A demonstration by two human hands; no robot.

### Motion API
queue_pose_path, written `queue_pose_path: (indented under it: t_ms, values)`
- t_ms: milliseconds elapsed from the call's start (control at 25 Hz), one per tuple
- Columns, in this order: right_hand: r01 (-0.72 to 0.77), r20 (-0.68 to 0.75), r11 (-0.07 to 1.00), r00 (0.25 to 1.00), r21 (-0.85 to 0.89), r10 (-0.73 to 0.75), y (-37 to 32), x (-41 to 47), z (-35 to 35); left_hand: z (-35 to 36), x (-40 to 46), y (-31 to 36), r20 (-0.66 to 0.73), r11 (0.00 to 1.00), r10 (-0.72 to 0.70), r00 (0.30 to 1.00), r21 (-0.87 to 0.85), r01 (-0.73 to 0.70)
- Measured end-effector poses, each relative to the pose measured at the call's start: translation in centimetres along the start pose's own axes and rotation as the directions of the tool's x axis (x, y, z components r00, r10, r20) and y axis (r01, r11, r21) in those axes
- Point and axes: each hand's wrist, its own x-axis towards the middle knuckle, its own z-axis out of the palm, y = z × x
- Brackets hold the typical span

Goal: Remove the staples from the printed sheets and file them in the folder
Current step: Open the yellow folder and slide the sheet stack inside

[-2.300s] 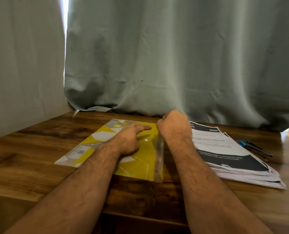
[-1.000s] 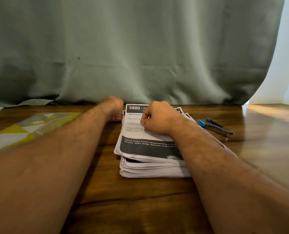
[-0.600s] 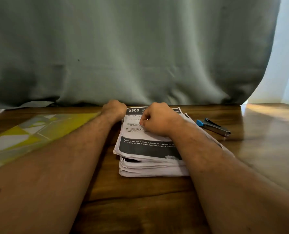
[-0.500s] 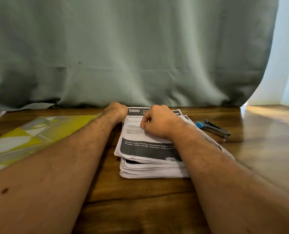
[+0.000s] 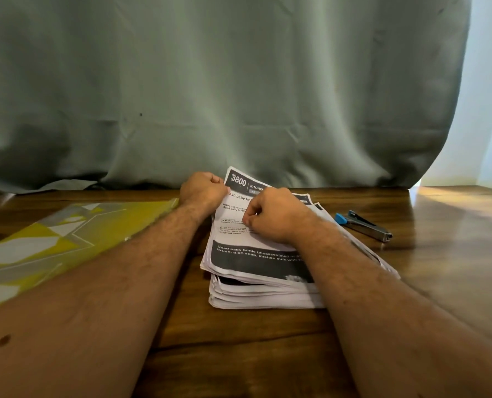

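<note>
Paper stack (image 5: 256,282) under both hands (image 5: 203,191), top sheet's far corner lifted

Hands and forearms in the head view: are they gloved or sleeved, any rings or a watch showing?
Left hand and right hand are both bare, with no gloves. No ring or watch shows. Both forearms are unsleeved and hairy down to the frame's bottom edge; the left forearm carries a small dark mark.

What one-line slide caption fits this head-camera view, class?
Left hand lifts the far corner of the top printed sheet while the right hand rests on the stack; folder left, staple remover right.
</note>
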Motion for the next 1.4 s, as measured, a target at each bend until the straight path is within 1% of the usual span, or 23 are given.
queue_pose_path:
  t_ms: [80, 160, 280, 360, 400, 440, 520, 560, 600, 680, 720, 760, 800, 880, 920, 960, 1000, 1040, 1080, 1120, 1160, 1280, 1400]
  values:
    - [-0.01, -0.002, 1.0, 1.0, 0.017, 0.01, 0.0, 0.0, 0.0, -0.1, -0.2, 0.3, -0.038, 0.995, 0.103, 0.994, -0.007, -0.104]
    - [-0.029, -0.052, 0.999, 0.998, 0.027, 0.03, 0.1, -0.1, -0.4, 0.1, -0.4, 0.7, -0.043, 0.988, 0.13, 0.991, -0.083, -0.133]
    - [-0.093, -0.286, 0.995, 0.955, -0.021, 0.083, 0.6, -0.3, -1.8, -0.1, -1.0, 1.4, -0.071, 0.978, 0.046, 0.996, -0.199, -0.059]
    - [-0.185, -0.468, 0.982, 0.872, -0.038, 0.146, 1.0, -0.9, -3.0, -0.7, -1.3, 1.8, -0.093, 0.97, -0.023, 0.995, -0.243, 0.0]
    - [-0.225, -0.525, 0.974, 0.829, 0.004, 0.194, 1.3, -1.1, -3.5, -1.1, -1.3, 2.1, -0.114, 0.959, -0.065, 0.991, -0.281, 0.031]
    - [-0.26, -0.534, 0.962, 0.804, 0.079, 0.261, 1.7, -1.3, -4.0, -1.6, -1.1, 2.3, -0.128, 0.938, -0.105, 0.986, -0.341, 0.055]
    - [-0.301, -0.41, 0.912, 0.821, 0.278, 0.396, 2.6, -1.2, -4.4, -3.3, -0.6, 3.2, -0.128, 0.862, -0.181, 0.975, -0.499, 0.094]
    - [-0.298, -0.307, 0.87, 0.849, 0.393, 0.43, 3.0, -1.2, -4.6, -4.5, -0.5, 3.7, -0.116, 0.838, -0.198, 0.973, -0.535, 0.107]
    - [-0.276, -0.197, 0.805, 0.881, 0.525, 0.431, 3.3, -1.1, -4.8, -5.7, -0.3, 4.0, -0.108, 0.841, -0.208, 0.972, -0.528, 0.121]
    - [-0.271, 0.064, 0.595, 0.936, 0.757, 0.345, 3.3, -0.9, -4.9, -8.1, -0.1, 4.2, -0.072, 0.871, -0.241, 0.968, -0.455, 0.183]
    - [-0.308, 0.184, 0.499, 0.942, 0.81, 0.282, 2.9, -1.0, -4.8, -9.2, -0.4, 4.0, -0.06, 0.89, -0.234, 0.97, -0.414, 0.19]
    - [-0.342, 0.265, 0.453, 0.937, 0.824, 0.226, 2.3, -1.0, -4.6, -10.2, -1.1, 3.8, -0.048, 0.896, -0.215, 0.976, -0.408, 0.177]
    - [-0.358, 0.3, 0.456, 0.933, 0.815, 0.197, 1.7, -1.0, -4.5, -11.3, -1.9, 3.5, -0.016, 0.873, -0.219, 0.976, -0.45, 0.188]
    - [-0.329, 0.257, 0.509, 0.944, 0.795, 0.209, 0.9, -0.6, -4.3, -13.1, -2.7, 1.8, 0.065, 0.809, -0.23, 0.971, -0.541, 0.228]
    - [-0.305, 0.216, 0.543, 0.951, 0.783, 0.223, 0.7, -0.5, -4.4, -13.9, -2.9, 0.5, 0.078, 0.829, -0.239, 0.968, -0.502, 0.245]
    - [-0.288, 0.181, 0.576, 0.955, 0.765, 0.237, 0.5, -0.5, -4.6, -14.5, -3.2, -0.9, 0.075, 0.891, -0.243, 0.967, -0.378, 0.253]
    - [-0.282, 0.154, 0.605, 0.955, 0.745, 0.255, 0.5, -0.5, -4.7, -14.9, -3.3, -2.5, 0.058, 0.966, -0.218, 0.974, -0.127, 0.224]
    - [-0.288, 0.135, 0.629, 0.95, 0.722, 0.281, 0.6, -0.5, -4.7, -15.3, -3.7, -3.8, 0.067, 0.97, -0.183, 0.981, 0.173, 0.169]
    - [-0.307, 0.125, 0.642, 0.941, 0.702, 0.313, 0.6, -0.5, -4.5, -15.6, -4.2, -4.7, 0.107, 0.903, -0.152, 0.983, 0.42, 0.093]
    - [-0.328, 0.122, 0.637, 0.931, 0.698, 0.345, 0.6, -0.6, -4.5, -15.6, -4.7, -4.9, 0.166, 0.824, -0.143, 0.976, 0.566, 0.024]
    - [-0.342, 0.119, 0.624, 0.921, 0.703, 0.371, 0.5, -0.8, -4.5, -15.7, -5.3, -4.6, 0.215, 0.792, -0.153, 0.965, 0.61, -0.01]
    - [-0.359, 0.117, 0.573, 0.902, 0.737, 0.415, -0.1, -1.6, -4.6, -15.9, -6.4, -3.3, 0.282, 0.76, -0.2, 0.938, 0.649, -0.033]
    - [-0.321, 0.094, 0.552, 0.912, 0.77, 0.399, -0.5, -2.2, -4.9, -15.6, -6.5, -2.7, 0.336, 0.722, -0.225, 0.915, 0.688, -0.074]
